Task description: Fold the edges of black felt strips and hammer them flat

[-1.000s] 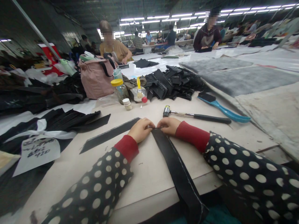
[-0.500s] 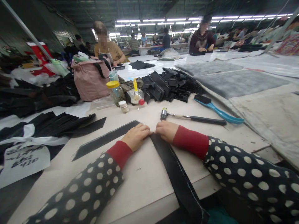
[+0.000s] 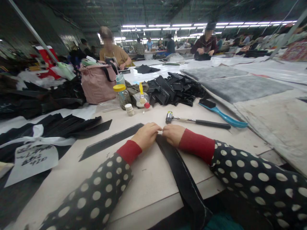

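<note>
Drawn inward, the left hand (image 3: 146,135) and right hand (image 3: 173,134) now meet at the fingertips, apparently pinching the top end of a black strip (image 3: 182,169). It trails over the table's near edge (image 3: 153,207), a hammer (image 3: 196,122) within reach.

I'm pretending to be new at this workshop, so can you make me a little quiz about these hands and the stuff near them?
1. Which of these lies nearest the right hand?
A. a hammer
B. a pink bag
C. a handwritten paper note

2. True or false: the sleeve above the left hand ends in a blue cuff.

3. Fill in the missing word: the jar beside the pile of black pieces has a ____ lid.

Key: 1. A; 2. false; 3. yellow
</note>
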Demonstrator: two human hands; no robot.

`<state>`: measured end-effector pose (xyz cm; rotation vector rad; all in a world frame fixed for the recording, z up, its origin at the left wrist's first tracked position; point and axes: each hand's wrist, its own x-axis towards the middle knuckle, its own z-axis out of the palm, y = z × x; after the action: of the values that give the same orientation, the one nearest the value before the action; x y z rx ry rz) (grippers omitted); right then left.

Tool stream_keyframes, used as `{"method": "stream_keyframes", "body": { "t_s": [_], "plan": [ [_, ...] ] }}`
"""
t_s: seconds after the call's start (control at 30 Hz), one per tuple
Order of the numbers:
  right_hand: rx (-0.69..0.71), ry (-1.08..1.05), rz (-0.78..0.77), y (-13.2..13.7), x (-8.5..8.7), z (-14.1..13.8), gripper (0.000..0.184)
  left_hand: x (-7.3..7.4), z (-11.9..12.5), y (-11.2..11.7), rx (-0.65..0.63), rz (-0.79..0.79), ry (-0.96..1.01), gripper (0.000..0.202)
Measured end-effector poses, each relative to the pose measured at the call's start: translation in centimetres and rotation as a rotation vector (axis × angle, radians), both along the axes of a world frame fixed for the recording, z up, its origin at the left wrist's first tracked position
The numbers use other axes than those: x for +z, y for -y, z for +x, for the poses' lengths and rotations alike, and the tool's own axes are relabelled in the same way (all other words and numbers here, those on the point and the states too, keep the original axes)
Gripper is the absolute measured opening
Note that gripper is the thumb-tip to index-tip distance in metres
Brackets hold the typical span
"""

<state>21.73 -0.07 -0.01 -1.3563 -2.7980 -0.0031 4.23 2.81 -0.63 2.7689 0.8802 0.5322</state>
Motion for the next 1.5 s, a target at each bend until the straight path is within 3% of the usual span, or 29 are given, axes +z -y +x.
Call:
{"method": "stream_keyframes", "body": {
  "t_s": [0.1, 0.27, 0.33, 0.6, 0.83, 1.03, 1.2, 1.33, 1.5],
  "plan": [
    [-0.039, -0.217, -0.111, -0.5, -0.4, 1.3, 0.027, -0.6, 1.1, 0.7, 0.044, -0.070, -0.003, 0.027],
    [-0.335, -0.659, -0.254, -1.3, -1.0, 3.7, 0.027, -1.1, 1.1, 1.1, 0.034, -0.044, -0.014, 0.021],
    [-0.303, -0.697, -0.239, -1.2, -1.3, 3.9, 0.025, -1.1, 1.0, 1.0, 0.006, -0.027, -0.013, 0.020],
    [-0.052, -0.523, -0.077, -1.1, -2.0, 3.2, 0.019, -1.3, 0.9, 0.9, -0.041, 0.039, 0.002, 0.023],
    [0.039, -0.250, 0.026, -0.7, -1.6, 2.9, 0.020, -1.1, 0.9, 1.0, -0.063, 0.081, -0.093, 0.027],
    [-0.029, 0.009, 0.071, 0.6, -1.0, 1.6, 0.025, -0.5, 1.0, 1.3, -0.092, 0.113, -0.166, 0.025],
    [-0.073, -0.133, -0.117, 0.2, -0.3, 2.9, 0.030, -0.5, 1.0, 1.2, -0.085, 0.128, -0.189, 0.026],
    [-0.228, -0.208, -0.218, 0.7, 1.1, 3.3, 0.034, -0.2, 1.0, 1.6, -0.062, 0.176, -0.239, 0.026],
    [-0.274, 0.051, -0.219, 2.3, 2.2, 1.2, 0.042, 0.9, 0.7, 3.0, 0.034, 0.232, -0.345, 0.022]
  ]
}}
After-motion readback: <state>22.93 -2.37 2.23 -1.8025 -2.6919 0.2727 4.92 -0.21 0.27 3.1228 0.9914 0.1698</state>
